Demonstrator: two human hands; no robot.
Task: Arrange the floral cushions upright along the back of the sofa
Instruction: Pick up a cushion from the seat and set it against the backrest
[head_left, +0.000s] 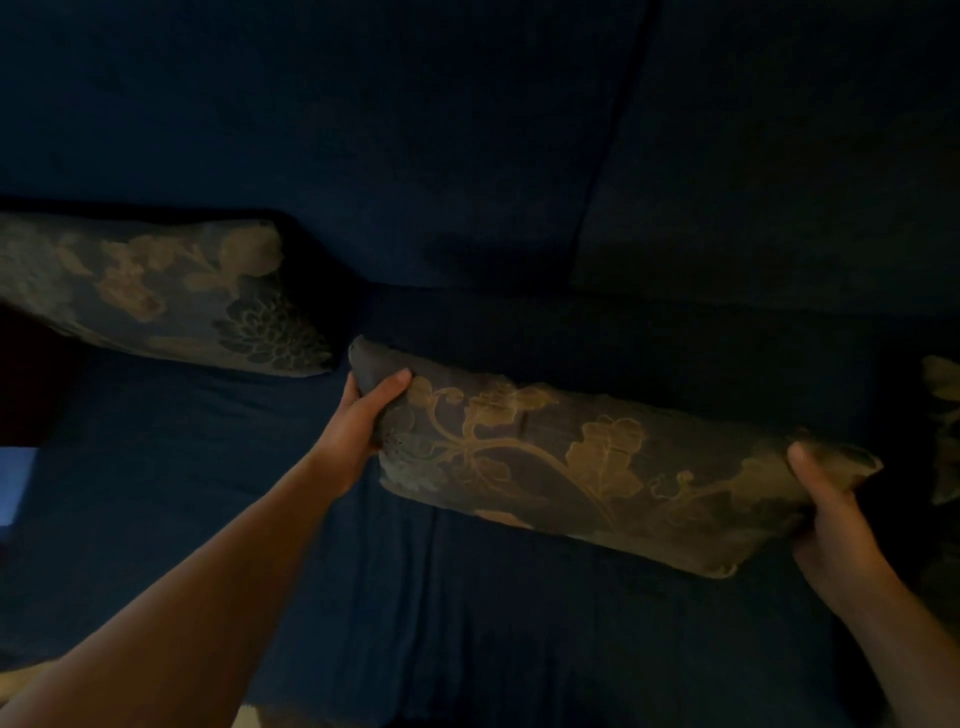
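Observation:
A dark floral cushion with gold flowers hangs over the seat of the dark blue sofa, tilted down to the right. My left hand grips its upper left corner. My right hand grips its right end, thumb on top. A second floral cushion leans at the left against the sofa back. At the right edge, a sliver of a third floral cushion shows.
The sofa seat spreads dark blue below the held cushion, with a seam in the backrest above. A pale blue patch shows at the far left beyond the sofa. The room is dim.

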